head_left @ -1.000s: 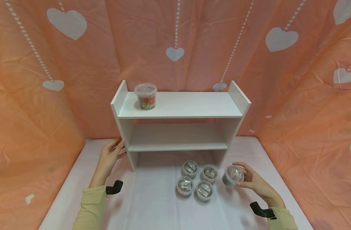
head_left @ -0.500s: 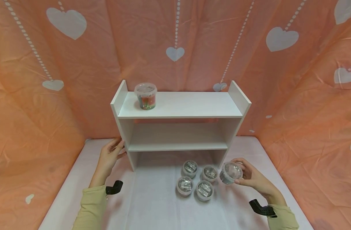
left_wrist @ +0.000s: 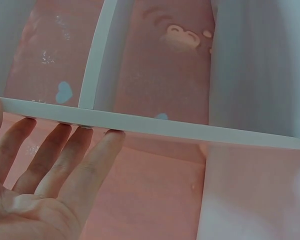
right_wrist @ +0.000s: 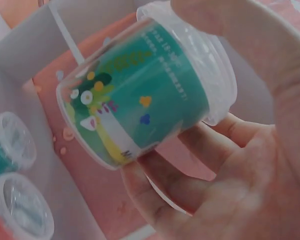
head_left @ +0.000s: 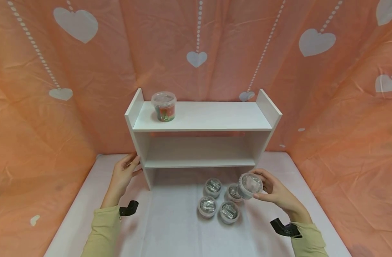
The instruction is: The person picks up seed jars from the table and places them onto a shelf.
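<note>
My right hand (head_left: 273, 191) grips a clear lidded plastic tub (right_wrist: 135, 90) with a green printed label, tilted, between thumb and fingers. In the head view this tub overlaps one of several similar tubs (head_left: 229, 212) standing on the table in front of a white shelf unit (head_left: 200, 163). My left hand (head_left: 123, 175) is at the outer left side of the shelf unit. In the left wrist view its straight fingertips (left_wrist: 115, 137) touch the edge of the white side panel (left_wrist: 155, 123). Another tub with a red and green label (head_left: 165, 109) stands at the left of the top shelf.
The shelf unit has upright side panels (head_left: 270, 107) rising above its top board. A white cloth (head_left: 170, 232) covers the table. Orange curtains (head_left: 215, 39) with white hearts enclose the back and both sides.
My right hand has carried the held tub left and up, from right of the standing tubs to over the nearest one. The left hand keeps its place on the shelf side.
</note>
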Demonstrator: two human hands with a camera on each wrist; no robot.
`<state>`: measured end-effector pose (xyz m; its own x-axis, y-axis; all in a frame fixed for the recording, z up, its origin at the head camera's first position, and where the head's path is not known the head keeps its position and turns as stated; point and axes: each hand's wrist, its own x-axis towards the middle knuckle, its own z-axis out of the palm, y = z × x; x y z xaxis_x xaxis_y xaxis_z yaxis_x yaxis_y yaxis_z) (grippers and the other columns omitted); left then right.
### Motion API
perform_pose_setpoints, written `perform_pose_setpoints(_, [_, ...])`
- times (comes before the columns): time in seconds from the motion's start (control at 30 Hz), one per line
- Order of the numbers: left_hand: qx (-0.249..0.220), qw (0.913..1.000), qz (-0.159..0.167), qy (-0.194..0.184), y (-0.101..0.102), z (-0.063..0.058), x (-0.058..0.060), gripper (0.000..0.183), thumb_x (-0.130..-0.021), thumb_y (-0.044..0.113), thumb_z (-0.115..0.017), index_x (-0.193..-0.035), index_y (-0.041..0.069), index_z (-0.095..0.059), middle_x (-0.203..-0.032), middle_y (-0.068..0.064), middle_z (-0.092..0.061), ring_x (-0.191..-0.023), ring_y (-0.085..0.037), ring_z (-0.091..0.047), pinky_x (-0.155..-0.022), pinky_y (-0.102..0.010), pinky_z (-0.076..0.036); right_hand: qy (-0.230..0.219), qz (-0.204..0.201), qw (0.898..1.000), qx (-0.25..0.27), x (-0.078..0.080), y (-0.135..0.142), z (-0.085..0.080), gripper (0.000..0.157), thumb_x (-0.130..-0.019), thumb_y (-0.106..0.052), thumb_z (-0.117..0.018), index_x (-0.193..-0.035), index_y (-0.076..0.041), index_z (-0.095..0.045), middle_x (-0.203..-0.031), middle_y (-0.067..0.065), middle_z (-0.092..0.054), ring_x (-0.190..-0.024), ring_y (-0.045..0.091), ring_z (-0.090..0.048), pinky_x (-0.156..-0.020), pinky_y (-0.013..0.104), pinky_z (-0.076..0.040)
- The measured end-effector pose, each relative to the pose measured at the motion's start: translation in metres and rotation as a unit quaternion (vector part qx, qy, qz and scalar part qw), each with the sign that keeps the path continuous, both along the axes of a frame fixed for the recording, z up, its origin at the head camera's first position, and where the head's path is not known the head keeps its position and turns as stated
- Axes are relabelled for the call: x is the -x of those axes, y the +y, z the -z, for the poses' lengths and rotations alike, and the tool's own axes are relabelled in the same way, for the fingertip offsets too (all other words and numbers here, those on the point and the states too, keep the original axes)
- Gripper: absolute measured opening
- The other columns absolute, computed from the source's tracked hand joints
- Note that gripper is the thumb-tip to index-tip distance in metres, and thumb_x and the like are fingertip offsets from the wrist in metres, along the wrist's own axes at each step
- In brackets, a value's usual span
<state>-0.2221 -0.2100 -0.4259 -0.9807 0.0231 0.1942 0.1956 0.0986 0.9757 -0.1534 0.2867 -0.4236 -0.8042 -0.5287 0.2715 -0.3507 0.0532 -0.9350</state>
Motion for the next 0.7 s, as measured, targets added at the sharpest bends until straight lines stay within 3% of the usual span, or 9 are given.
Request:
perform_pose_setpoints(0.5, [0.0,1.0,0.001,-0.001,0.0,0.0,0.0,0.056,-0.099,0.029,-0.053,-0.142,-0.005,-0.041,-0.14,-0.023,-0.042,-0.112,-0.012,-0.053,-0.088,-0.045,-0.05,0.013,0.006,1.0,-0.019,0.017,-0.036,-0.02,0.062,-0.082,0.007,-0.07,-0.137,0.001,-0.042,-0.132,0.016,-0.05,-0.119,0.021,-0.05,-0.099,0.026,-0.044])
perform_pose_setpoints(0.7, [0.002,1.0,-0.001,0.0,0.0,0.0,0.0,0.055,-0.099,0.028,-0.053,-0.142,-0.005,-0.04,-0.14,-0.023,-0.042,-0.111,-0.012,-0.054,-0.088,-0.045,-0.05,0.003,-0.015,1.0,-0.01,0.023,-0.054,-0.032,0.06,-0.084,0.005,-0.069,-0.137,0.003,-0.041,-0.127,0.019,-0.051,-0.113,0.022,-0.053,-0.09,0.03,-0.05])
